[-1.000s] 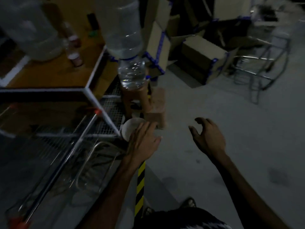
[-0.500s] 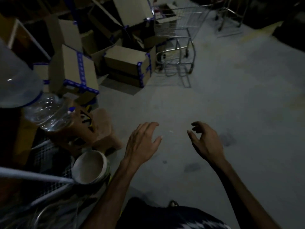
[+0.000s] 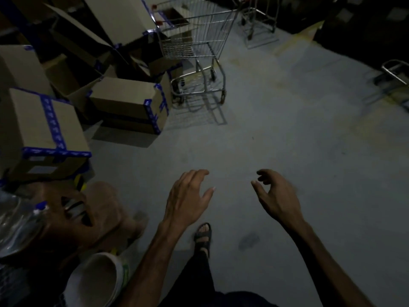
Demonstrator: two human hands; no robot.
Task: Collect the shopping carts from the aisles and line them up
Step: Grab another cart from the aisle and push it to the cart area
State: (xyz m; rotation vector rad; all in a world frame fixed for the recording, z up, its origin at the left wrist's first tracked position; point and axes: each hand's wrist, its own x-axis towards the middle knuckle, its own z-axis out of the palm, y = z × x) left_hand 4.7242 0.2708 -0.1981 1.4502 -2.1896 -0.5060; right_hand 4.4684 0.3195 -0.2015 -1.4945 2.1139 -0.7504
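Note:
A wire shopping cart [image 3: 194, 38] stands ahead on the grey floor, its left side against a pile of cardboard boxes. A second cart [image 3: 259, 18] stands further back, partly cut off at the top edge. Part of a third metal frame [image 3: 396, 72] shows at the right edge. My left hand [image 3: 188, 200] and my right hand [image 3: 276, 196] hover side by side above the floor, well short of the nearest cart. Both hold nothing, and their fingers hang loosely curled.
Cardboard boxes [image 3: 126, 103] with blue tape crowd the left side. A brown plastic stool [image 3: 88, 216], a large water bottle [image 3: 15, 224] and a white bowl [image 3: 97, 278] sit at the lower left. My sandalled foot [image 3: 202, 235] steps on the floor.
The view has swung right, away from the counter and wire racks, and forward. The nearest cart now looks larger and closer. Both hands stay out in front, holding nothing.

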